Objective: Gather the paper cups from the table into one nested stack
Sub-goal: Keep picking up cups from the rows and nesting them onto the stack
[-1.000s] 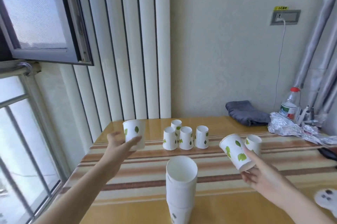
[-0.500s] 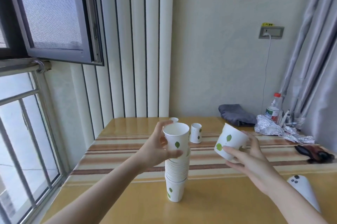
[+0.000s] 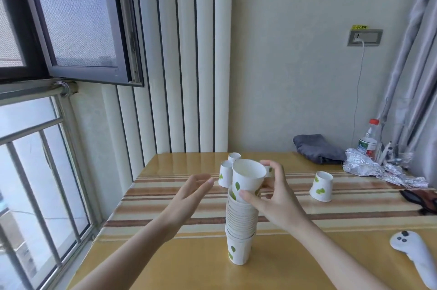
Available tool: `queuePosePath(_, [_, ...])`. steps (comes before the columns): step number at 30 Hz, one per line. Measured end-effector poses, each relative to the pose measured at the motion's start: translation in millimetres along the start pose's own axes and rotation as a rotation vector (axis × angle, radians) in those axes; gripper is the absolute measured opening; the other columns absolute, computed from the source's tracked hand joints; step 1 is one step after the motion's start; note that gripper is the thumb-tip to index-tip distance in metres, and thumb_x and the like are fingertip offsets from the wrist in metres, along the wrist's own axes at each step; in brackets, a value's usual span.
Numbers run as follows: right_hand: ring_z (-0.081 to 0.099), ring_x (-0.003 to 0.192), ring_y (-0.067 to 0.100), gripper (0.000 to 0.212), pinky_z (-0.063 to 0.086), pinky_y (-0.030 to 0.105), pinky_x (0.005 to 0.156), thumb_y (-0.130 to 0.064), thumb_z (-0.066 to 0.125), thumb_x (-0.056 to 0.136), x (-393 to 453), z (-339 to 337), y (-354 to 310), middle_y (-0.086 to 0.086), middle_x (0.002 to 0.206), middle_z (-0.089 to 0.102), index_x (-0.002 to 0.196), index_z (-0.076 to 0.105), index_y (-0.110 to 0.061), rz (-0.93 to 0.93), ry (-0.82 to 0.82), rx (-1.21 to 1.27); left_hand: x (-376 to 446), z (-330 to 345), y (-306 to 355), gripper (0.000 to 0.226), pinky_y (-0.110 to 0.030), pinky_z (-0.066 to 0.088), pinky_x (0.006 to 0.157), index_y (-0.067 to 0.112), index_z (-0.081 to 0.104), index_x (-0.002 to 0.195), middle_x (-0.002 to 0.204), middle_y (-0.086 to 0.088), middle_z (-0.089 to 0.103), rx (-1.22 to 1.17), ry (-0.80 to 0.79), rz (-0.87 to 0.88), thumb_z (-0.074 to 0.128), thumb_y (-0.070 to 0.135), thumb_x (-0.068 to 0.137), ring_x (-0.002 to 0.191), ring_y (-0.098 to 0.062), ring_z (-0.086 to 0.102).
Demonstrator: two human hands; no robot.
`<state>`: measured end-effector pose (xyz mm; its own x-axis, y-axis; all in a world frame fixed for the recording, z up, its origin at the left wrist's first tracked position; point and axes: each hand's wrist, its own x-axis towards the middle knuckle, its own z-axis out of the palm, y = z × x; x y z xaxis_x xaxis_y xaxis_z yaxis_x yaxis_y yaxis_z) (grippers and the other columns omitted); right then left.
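Nearest, at the right edge: white controller (image 3: 411, 256) w/ dark buttons, lying on the bare wood of the table (image 3: 165, 263). Center-near: nested stack (image 3: 240, 226) of white paper cups w/ green leaf prints, upright, mouths up, base on the plain wood just before the striped cloth strip. Top cup (image 3: 248, 177) sits tilted in the stack's mouth, rim leaning slightly left, not fully seated.

Right hand (image 3: 274, 197) wraps that top cup from the right: thumb on the near side by the lower wall, fingers curled round the far side near the rim – closed on it. Left hand (image 3: 189, 197) is just left of the stack, palm turned toward it, fingers spread & loose, holding nothing, apart from the cups; slightly blurred.

Mid-table, right: lone cup (image 3: 321, 186) upside down on the stripes, well apart from the stack. Behind the stack: more inverted cups, one (image 3: 225, 173) to the left of the top cup, another (image 3: 234, 156) further back; a third is mostly hidden by the right hand's fingers.

Far right: crumpled foil (image 3: 378, 168), grey folded cloth (image 3: 316, 148), plastic bottle (image 3: 369, 140) w/ red cap. Dark object at the right edge by the stripes, can't tell what.
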<state>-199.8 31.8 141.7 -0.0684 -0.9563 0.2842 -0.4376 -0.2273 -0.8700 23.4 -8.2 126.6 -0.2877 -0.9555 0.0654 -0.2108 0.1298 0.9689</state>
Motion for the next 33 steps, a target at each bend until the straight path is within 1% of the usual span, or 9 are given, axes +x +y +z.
queuePosePath(3, [0.046, 0.121, -0.002, 0.092, 0.041, 0.029, 0.098, -0.065, 0.076, 0.058, -3.3, -11.0, 16.6, -0.017, 0.130, 0.047, 0.132, 0.026, -0.044, 0.034, -0.056, -0.019, 7.1, -1.2, -11.3, 0.052, -0.038, 0.040, 0.111, 0.038, 0.058, 0.120, 0.129, 0.015, 0.062, 0.019, -0.004, -0.029, 0.053, 0.072, 0.080, 0.126, -0.004, 0.053])
queuePosePath(7, [0.049, 0.112, 0.009, 0.056, 0.038, 0.024, 0.084, -0.058, 0.056, 0.086, 24.4, -59.1, 49.2, -0.003, 0.133, 0.049, 0.133, 0.042, -0.030, 0.191, 0.150, 0.028, 41.1, 2.5, -20.4, 0.039, -0.030, 0.043, 0.105, 0.027, 0.057, 0.122, 0.126, 0.010, 0.062, 0.055, -0.017, -0.047, 0.050, 0.053, 0.093, 0.122, -0.007, 0.055])
queuePosePath(10, [0.049, 0.114, 0.023, 0.053, 0.040, 0.033, 0.090, -0.036, 0.067, 0.084, 58.6, -107.0, 93.5, 0.007, 0.133, 0.045, 0.132, 0.048, -0.024, 0.313, 0.173, -0.453, 91.1, 6.8, -24.3, 0.036, -0.026, 0.049, 0.086, 0.023, 0.052, 0.126, 0.128, 0.001, 0.057, 0.195, 0.023, -0.075, 0.063, 0.031, 0.092, 0.121, -0.017, 0.055])
queuePosePath(13, [0.038, 0.129, 0.032, 0.075, 0.044, 0.039, 0.098, -0.032, 0.069, 0.075, 89.8, -141.8, 127.9, 0.005, 0.145, 0.027, 0.141, 0.035, -0.037, 0.416, -0.025, -0.888, 149.1, 13.7, -32.5, 0.050, -0.036, 0.049, 0.097, 0.028, 0.046, 0.129, 0.136, -0.007, 0.050, 0.419, 0.022, -0.058, 0.071, 0.018, 0.086, 0.123, -0.022, 0.051])
queuePosePath(17, [0.019, 0.143, 0.035, 0.091, 0.036, 0.043, 0.106, -0.034, 0.070, 0.074, 127.8, -159.5, 146.7, 0.007, 0.159, 0.000, 0.148, 0.017, -0.045, 0.454, -0.215, -1.139, 216.8, 25.5, -39.9, 0.072, -0.029, 0.042, 0.102, 0.026, 0.035, 0.142, 0.145, -0.008, 0.039, 0.783, -0.052, 0.008, 0.073, 0.015, 0.082, 0.127, -0.024, 0.048])
queuePosePath(22, [0.044, 0.131, 0.027, 0.093, 0.044, 0.033, 0.084, -0.050, 0.070, 0.068, 170.1, -161.3, 180.5, 0.000, 0.146, 0.027, 0.147, 0.022, -0.041, 0.515, -0.317, -1.123, 279.4, 34.1, -60.2, 0.089, -0.034, 0.046, 0.105, 0.030, 0.028, 0.148, 0.148, -0.005, 0.031, 1.127, -0.170, -0.003, 0.077, 0.011, 0.076, 0.134, -0.028, 0.037])
queuePosePath(26, [0.056, 0.116, 0.022, 0.062, 0.044, 0.034, 0.079, -0.045, 0.063, 0.076, 175.8, -161.3, 202.1, -0.004, 0.119, 0.042, 0.130, 0.034, -0.035, 0.497, -0.284, -1.107, 291.6, 43.1, -71.6, 0.089, -0.034, 0.051, 0.097, 0.029, 0.031, 0.145, 0.138, -0.004, 0.042, 1.233, -0.199, -0.001, 0.082, 0.025, 0.072, 0.126, -0.025, 0.044])
queuePosePath(30, [0.059, 0.095, 0.021, 0.047, 0.044, 0.032, 0.069, -0.047, 0.068, 0.071, 167.8, -166.2, 188.9, -0.006, 0.102, 0.052, 0.095, 0.031, -0.031, 0.501, -0.177, -1.111, 274.2, 43.6, -73.5, 0.069, -0.032, 0.057, 0.073, 0.018, 0.037, 0.119, 0.103, -0.003, 0.056, 1.150, -0.033, -0.059, 0.080, 0.030, 0.066, 0.092, -0.023, 0.060])
queuePosePath(33, [0.063, 0.068, 0.020, 0.059, 0.044, 0.030, 0.057, -0.057, 0.074, 0.066, 153.4, -164.8, 172.9, -0.001, 0.082, 0.065, 0.096, 0.039, -0.019, 0.571, 0.037, -0.795, 248.6, 32.5, -63.5, 0.057, -0.028, 0.050, 0.057, 0.015, 0.036, 0.109, 0.087, -0.001, 0.057, 0.859, 0.152, -0.181, 0.072, 0.032, 0.068, 0.074, -0.019, 0.059])
